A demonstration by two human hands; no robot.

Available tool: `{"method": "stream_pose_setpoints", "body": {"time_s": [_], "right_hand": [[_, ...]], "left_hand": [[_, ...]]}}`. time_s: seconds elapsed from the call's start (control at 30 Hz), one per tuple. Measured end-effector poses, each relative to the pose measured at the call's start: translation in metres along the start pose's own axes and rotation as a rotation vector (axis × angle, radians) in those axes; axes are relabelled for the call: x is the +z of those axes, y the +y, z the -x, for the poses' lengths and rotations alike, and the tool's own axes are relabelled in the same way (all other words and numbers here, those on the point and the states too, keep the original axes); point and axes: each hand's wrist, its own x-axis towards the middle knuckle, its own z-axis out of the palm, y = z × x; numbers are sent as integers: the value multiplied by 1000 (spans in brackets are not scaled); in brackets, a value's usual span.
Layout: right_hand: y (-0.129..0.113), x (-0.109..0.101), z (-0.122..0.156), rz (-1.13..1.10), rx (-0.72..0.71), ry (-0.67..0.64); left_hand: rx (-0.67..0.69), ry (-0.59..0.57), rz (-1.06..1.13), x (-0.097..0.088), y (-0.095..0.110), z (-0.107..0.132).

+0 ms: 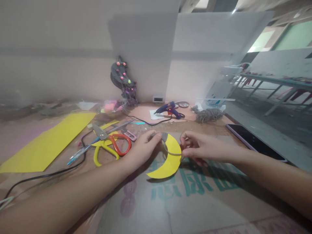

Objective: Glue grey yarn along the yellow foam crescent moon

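Observation:
A yellow paper crescent is held over the table, its upper tip wrapped in grey yarn. My left hand pinches that wrapped tip between thumb and fingers. At the crescent's right edge, my right hand is closed on a strand of the same yarn, which loops across the yellow paper. The lower tip of the crescent points left and hangs free. Left of my left hand lie scissors with one red and one yellow handle, blades partly spread.
A blue glue gun rests at the back, its cord running left. Behind my right hand sits a grey yarn bundle; a phone lies right. Yellow paper covers the left side. A decorated grey crescent leans against the wall.

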Motion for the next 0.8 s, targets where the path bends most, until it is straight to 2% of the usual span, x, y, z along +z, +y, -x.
{"method": "stream_pose_setpoints", "body": {"time_s": [0.07,0.13,0.3,0.47,0.57,0.67,0.8], "right_hand": [[-4,0,2,2,8,-72],[-7,0,3,109,-48,-56],[-11,7,10,571,-414,244],[-21,14,13,576,-608,379],[-23,11,9,528,-623,459],[-19,2,2,500,-557,509],[-7,-14,-5,399,-404,449]], "left_hand": [[-15,5,-2,0,0,0],[-11,8,-28,0,1,0],[38,-28,-187,-1,8,1],[72,-96,-306,-2,16,5],[87,-158,-355,-2,16,7],[79,-177,-342,-1,12,7],[43,-125,-245,-1,8,6]]}}
